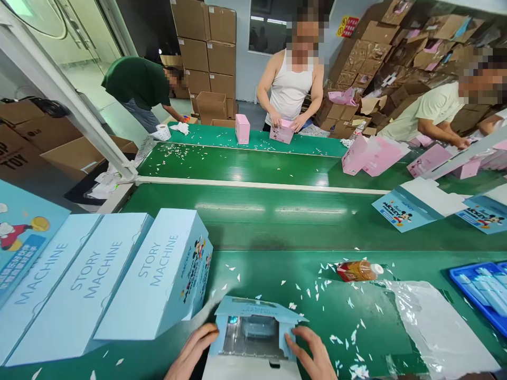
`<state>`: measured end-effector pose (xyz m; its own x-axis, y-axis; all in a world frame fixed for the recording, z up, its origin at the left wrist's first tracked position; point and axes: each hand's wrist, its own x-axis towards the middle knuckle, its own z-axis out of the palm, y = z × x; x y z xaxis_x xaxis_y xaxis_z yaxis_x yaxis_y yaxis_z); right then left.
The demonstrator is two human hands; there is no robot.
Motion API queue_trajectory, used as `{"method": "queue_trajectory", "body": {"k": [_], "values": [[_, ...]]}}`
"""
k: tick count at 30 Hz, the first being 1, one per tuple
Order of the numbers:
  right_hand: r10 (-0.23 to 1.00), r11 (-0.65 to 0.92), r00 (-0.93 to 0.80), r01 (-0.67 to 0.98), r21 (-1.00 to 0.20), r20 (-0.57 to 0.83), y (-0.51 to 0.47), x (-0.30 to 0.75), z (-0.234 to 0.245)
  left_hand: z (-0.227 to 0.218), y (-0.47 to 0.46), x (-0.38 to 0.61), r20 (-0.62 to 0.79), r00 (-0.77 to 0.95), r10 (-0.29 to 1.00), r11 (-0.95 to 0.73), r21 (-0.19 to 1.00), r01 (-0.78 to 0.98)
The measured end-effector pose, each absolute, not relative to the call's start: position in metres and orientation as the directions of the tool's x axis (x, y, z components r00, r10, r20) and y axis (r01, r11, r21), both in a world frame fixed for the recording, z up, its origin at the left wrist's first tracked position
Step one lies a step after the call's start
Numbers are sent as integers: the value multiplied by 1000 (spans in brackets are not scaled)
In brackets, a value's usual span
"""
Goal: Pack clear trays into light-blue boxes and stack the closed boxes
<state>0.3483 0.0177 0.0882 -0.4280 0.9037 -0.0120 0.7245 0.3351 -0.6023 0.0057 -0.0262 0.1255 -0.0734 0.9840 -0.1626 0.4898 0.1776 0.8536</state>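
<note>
An open light-blue box [259, 307] stands right in front of me, flaps spread, with a clear plastic tray [253, 335] showing inside. My left hand [197, 352] grips the box's left side flap, fingers curled at its edge. On the opposite side my right hand [310, 351] holds the right side flap between thumb and fingers. To the left, several closed light-blue boxes [152, 272] marked "STORY MACHINE" lie in a row.
Paper scraps litter the green table around a drink bottle [358, 271]. At right are a plastic sheet [439, 322] and a blue tray [481, 295]. Open blue boxes [412, 206] sit on the conveyor [277, 216]. Across it, people handle pink boxes [282, 132]; a white post [75, 89] rises at left.
</note>
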Motion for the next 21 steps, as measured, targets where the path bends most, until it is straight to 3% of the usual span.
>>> {"method": "queue_trajectory", "body": {"k": [3, 5, 7, 13, 17, 21], "values": [[881, 387, -473, 743, -546, -18, 31, 335, 97, 153, -14, 5, -149, 134, 980, 50, 830, 555], [882, 372, -468, 760, -533, -51, 37, 327, 103, 168, -2, 2, -239, 321, 916, 14, 821, 570], [884, 346, -459, 768, -539, -86, 40, 323, 108, 174, 5, -2, -325, 404, 855, 29, 808, 589], [825, 289, -526, 705, -648, -205, 45, 323, 127, 159, -3, 3, -329, 297, 897, 129, 835, 535], [828, 195, -507, 662, -724, -240, 49, 317, 134, 162, 4, 12, -287, 256, 923, 84, 799, 595], [937, 47, -289, 658, -752, -194, 46, 310, 120, 159, 12, 23, -220, 111, 969, 119, 813, 570]]}}
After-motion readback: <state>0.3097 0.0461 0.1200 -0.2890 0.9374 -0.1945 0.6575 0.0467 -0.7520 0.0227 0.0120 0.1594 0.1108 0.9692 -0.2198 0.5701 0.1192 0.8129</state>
